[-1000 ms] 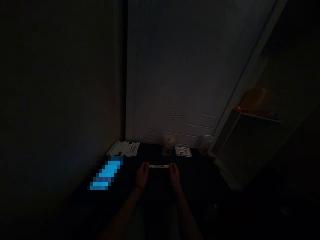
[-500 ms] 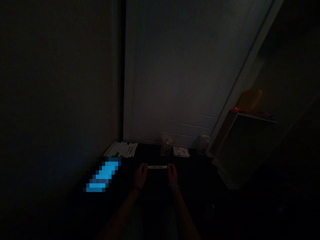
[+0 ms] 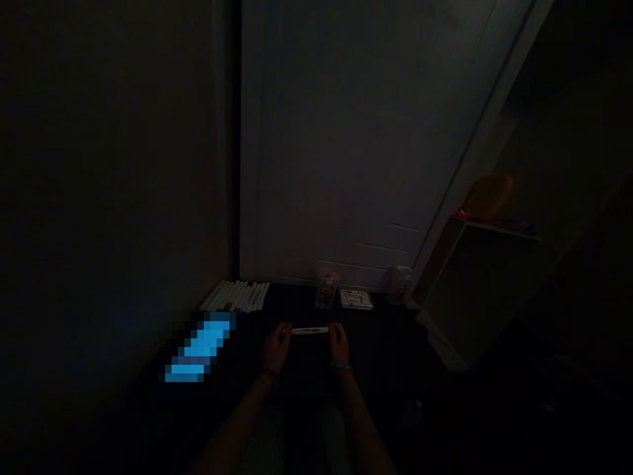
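Left hand [image 3: 277, 346] and right hand [image 3: 339, 344] each pinch one end of a white marker [image 3: 310, 330], which spans the gap between them, nearly level; holding just the ends probably steadies it and leaves the dark print on its barrel uncovered. Whether it touches the counter [image 3: 390, 349] is too dark to tell. Other markers [image 3: 237, 295] lie side by side at the back left, likely so that none rolls about. A flat pack [image 3: 356, 299] sits between two clear containers, one left [image 3: 326, 293], one right [image 3: 400, 287], near the panel [image 3: 341, 145], perhaps to stay out of the hands' way. Left of the left hand glows a pixelated screen [image 3: 200, 348].
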A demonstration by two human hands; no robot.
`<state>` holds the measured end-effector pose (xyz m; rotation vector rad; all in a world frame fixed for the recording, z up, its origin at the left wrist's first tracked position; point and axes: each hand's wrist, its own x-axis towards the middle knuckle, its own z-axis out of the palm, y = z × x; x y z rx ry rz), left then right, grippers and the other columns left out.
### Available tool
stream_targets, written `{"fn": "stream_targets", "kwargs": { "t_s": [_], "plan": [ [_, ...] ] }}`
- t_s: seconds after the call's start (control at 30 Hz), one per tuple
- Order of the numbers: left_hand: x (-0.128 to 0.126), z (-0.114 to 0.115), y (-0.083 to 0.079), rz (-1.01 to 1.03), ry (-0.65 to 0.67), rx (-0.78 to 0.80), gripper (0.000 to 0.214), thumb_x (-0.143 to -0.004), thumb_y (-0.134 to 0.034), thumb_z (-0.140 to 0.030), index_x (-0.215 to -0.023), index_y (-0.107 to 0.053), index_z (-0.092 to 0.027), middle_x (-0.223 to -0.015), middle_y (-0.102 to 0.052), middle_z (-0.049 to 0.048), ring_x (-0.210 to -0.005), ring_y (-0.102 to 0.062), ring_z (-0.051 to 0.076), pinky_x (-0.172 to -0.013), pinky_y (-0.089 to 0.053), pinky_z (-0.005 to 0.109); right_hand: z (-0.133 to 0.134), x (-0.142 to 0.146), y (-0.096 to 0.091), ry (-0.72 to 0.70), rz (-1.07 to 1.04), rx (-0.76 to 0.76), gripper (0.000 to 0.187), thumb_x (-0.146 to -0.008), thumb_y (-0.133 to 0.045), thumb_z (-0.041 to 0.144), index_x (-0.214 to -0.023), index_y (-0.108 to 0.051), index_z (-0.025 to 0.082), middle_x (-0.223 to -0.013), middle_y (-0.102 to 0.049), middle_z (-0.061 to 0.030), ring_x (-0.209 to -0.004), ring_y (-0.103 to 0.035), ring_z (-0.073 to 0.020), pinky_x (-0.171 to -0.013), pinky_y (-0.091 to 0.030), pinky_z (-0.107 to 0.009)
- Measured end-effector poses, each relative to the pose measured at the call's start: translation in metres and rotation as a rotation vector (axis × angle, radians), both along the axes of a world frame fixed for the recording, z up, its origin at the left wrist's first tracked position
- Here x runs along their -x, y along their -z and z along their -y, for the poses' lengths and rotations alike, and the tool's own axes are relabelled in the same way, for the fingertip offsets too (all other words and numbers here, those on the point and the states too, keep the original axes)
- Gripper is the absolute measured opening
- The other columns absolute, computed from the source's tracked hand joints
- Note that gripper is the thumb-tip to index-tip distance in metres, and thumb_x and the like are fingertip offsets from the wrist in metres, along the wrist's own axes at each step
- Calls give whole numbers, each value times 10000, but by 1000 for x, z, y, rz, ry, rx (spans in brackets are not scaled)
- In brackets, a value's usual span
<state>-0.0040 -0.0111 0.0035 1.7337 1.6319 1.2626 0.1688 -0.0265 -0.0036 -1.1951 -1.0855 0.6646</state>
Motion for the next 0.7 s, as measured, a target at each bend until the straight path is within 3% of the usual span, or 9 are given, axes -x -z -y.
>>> {"fn": "stream_targets", "kwargs": {
  "t_s": [0.27, 0.7],
  "plan": [
    [-1, -1, 0, -31, -12, 16, 359, -799, -334, -472, -891, -574, -221, -796, -649, 21, -707, -587, 144, -604, -387, 203, 5, 2, -9, 53, 33, 3, 283, -744, -456, 450, -779, -581, 198, -633, -561, 22, -593, -493, -118, -565, -379, -212],
    [0, 1, -1, -28, 41, 30, 353, -794, -341, -476, -879, -573, -224, -745, -631, 1, -665, -570, 130, -583, -381, 197, 2, -1, 0, 18, 32, -19, 302, -780, -402, 451, -841, -554, 198, -699, -556, 16, -631, -495, -115, -604, -389, -210]
  ]
}}
